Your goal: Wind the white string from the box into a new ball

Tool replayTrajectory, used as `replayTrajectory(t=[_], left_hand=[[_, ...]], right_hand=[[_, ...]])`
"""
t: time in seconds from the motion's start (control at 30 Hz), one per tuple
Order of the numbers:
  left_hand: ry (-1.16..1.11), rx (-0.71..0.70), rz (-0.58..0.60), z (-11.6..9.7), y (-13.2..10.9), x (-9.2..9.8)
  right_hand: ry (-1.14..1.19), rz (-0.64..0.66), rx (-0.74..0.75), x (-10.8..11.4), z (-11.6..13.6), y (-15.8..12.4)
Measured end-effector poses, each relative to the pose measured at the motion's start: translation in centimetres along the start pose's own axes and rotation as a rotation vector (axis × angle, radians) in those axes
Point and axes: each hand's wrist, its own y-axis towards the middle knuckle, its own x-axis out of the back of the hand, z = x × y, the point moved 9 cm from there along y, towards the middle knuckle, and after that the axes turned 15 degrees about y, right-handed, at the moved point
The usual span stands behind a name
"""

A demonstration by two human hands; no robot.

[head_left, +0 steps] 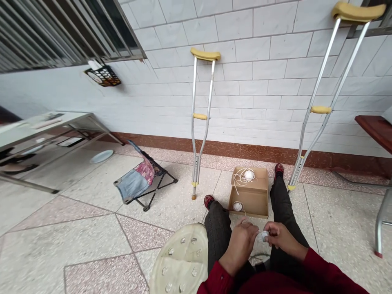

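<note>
The right hand (280,239) was held over the person's lap, its fingers (269,232) pinching a small white bundle of cord (262,236). The left hand (240,245) was just beside the bundle, its fingers (245,223) curled toward it; contact between them could not be confirmed from this view.

A cardboard box (248,209) stood open on the terrazzo floor (171,204) between the person's red shoes (209,201). A white cord coil (238,206) lay inside the near section, and a second white coil with loose cord (248,175) lay in the far section.

Dark trousers (218,228) covered both legs, and red sleeves (216,281) covered both forearms. A pale round stool seat (180,261) was at the person's left side. An aluminium crutch (196,118) stood against the tiled wall (254,69), left of the box, and a second aluminium crutch (318,106) leaned on the same wall to the right. A folding stool with a patchwork seat (142,177) stood on the floor further left, near a white plate (101,156) and a glass-topped table (45,126).
</note>
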Motion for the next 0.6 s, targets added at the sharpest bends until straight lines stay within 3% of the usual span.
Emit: replayTrajectory(t=[0.13,0.3,0.4,0.5,0.6], left_hand=[[-0.016,0.010,-0.053,1.0,1.1,1.2],[-0.180,0.074,0.001,1.9,1.5,-0.9],[-0.242,0.121,0.044,1.8,0.7,-3.4],[-0.270,0.065,0.143,0.2,-0.6,-5.6],[-0.259,0.000,0.183,-0.9,-1.1,-5.5]], right_hand=[[0.199,0.169,-0.069,-2.6,1.4,-1.3],[0.344,0.149,0.014,-3.2,6.2,-2.5],[0.358,0.022,0.109,-1.6,7.9,-1.4],[0.275,-0.182,0.185,1.7,7.8,0.3],[0.076,-0.296,0.179,3.7,6.1,1.0]])
